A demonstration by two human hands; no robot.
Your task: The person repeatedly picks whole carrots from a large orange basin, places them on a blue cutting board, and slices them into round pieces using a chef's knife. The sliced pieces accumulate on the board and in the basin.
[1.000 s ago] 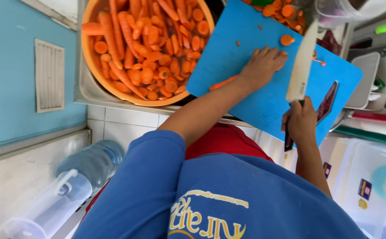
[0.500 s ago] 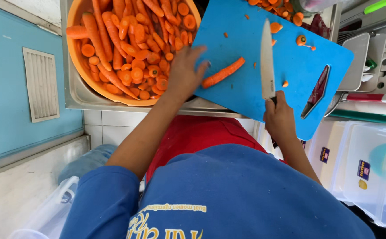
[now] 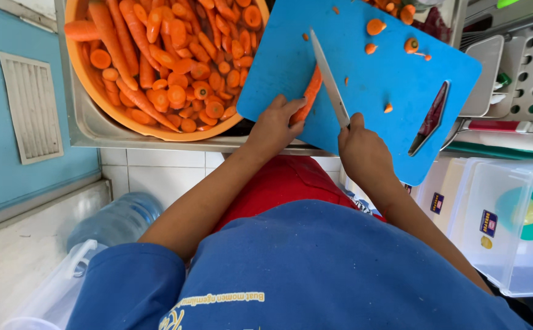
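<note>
- Since before, left hand [image 3: 273,125] came back from orange basin [image 3: 95,91], now pinching carrot [image 3: 308,96] on blue board [image 3: 376,104].
- Right hand [image 3: 362,148] clamped on knife [image 3: 330,80].
- Metal counter [image 3: 95,131], tiled wall below.

**Layout around the grip**

The left hand [image 3: 273,125] pins a carrot [image 3: 308,95] on the cutting board [image 3: 370,104]. Just right of it, the knife [image 3: 330,79] lies along the carrot. Left of the grip, a bowl [image 3: 95,85] holds carrot pieces [image 3: 181,55].
</note>
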